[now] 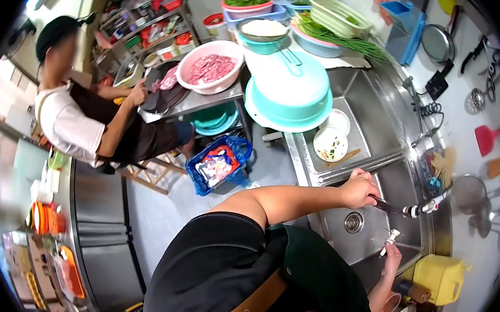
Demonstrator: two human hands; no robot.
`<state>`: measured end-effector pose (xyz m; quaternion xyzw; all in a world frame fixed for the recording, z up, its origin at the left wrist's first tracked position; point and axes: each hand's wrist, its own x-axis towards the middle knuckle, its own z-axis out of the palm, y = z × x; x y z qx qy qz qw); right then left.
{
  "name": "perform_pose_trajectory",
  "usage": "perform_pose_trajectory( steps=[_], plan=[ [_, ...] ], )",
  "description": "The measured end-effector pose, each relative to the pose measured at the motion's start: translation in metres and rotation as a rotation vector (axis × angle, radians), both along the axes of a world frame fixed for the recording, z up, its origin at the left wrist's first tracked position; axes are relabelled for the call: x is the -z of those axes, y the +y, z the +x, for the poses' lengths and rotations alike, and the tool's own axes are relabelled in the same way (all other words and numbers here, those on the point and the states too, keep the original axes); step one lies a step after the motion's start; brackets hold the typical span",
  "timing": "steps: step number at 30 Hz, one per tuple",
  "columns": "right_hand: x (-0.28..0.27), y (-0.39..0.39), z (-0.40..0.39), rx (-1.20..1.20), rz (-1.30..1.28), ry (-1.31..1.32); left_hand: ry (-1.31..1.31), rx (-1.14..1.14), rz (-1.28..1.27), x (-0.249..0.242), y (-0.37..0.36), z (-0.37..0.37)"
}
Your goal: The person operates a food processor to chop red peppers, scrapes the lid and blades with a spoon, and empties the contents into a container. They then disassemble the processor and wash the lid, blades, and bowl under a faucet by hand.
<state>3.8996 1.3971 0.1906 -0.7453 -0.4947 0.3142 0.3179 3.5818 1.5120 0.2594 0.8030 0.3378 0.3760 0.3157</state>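
My left hand (360,188) is closed around several dark, thin sticks (387,206) that look like chopsticks. Their far ends reach the tap (421,210) over the near sink basin. Lower down, my right hand (392,257) grips a small white object (391,238) with a thin part sticking out; its kind is too small to make out. Both hands are above the steel sink (366,236) with its round drain (354,222). In the far basin stand white bowls (330,144), one holding food scraps, beside chopsticks (342,161).
A turquoise lidded tub (289,92) sits at the sink's far edge. To the left, a seated co-worker (85,104) handles meat by a pink basin of meat (211,66). A blue-lined basket (217,164) is on the floor. A yellow jug (439,279) stands right of the sink.
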Motion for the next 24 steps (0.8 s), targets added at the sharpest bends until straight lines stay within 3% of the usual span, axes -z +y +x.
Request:
perform_pose_trajectory(
  steps=[2, 4, 7, 9, 10, 12, 14, 16, 18, 19, 21, 22, 24],
  plan=[
    [0.013, -0.001, 0.009, 0.021, 0.019, -0.099, -0.076, -0.074, -0.056, 0.005, -0.005, -0.003],
    [0.016, 0.006, 0.002, -0.015, -0.027, 0.155, -0.051, -0.077, -0.157, 0.015, -0.005, -0.005],
    [0.018, 0.011, -0.004, -0.119, -0.166, 0.034, 0.051, -0.072, 0.14, 0.017, -0.022, -0.014],
    [0.022, 0.023, -0.014, -0.09, -0.128, 0.167, 0.089, -0.1, 0.297, 0.008, -0.028, -0.029],
    [0.022, 0.016, -0.012, -0.12, -0.135, 0.159, 0.056, -0.171, 0.297, 0.003, -0.035, -0.041],
    [0.026, 0.042, -0.018, -0.232, 0.002, -0.353, -0.002, -0.333, 0.222, -0.011, -0.051, -0.08],
    [0.042, 0.057, -0.024, -0.194, -0.028, -0.046, -0.061, -0.581, 0.187, -0.014, -0.072, -0.127],
    [0.045, 0.071, -0.05, -0.183, -0.001, 0.061, -0.274, -0.795, -0.132, -0.025, -0.11, -0.176],
    [0.038, 0.083, -0.094, -0.123, -0.128, 0.149, -0.423, -1.044, -0.047, 0.017, -0.126, -0.232],
    [0.041, 0.084, -0.116, -0.167, -0.125, 0.151, -0.567, -1.119, -0.138, 0.01, -0.157, -0.257],
    [0.048, 0.082, -0.165, -0.254, 0.048, 0.523, -0.953, -1.121, -0.295, 0.001, -0.229, -0.313],
    [0.058, 0.08, -0.184, -0.285, 0.053, 0.525, -1.192, -1.046, -0.357, -0.003, -0.266, -0.339],
    [0.075, 0.087, -0.229, -0.519, 0.279, -0.162, -1.453, -1.13, -0.356, -0.021, -0.345, -0.382]
  ],
)
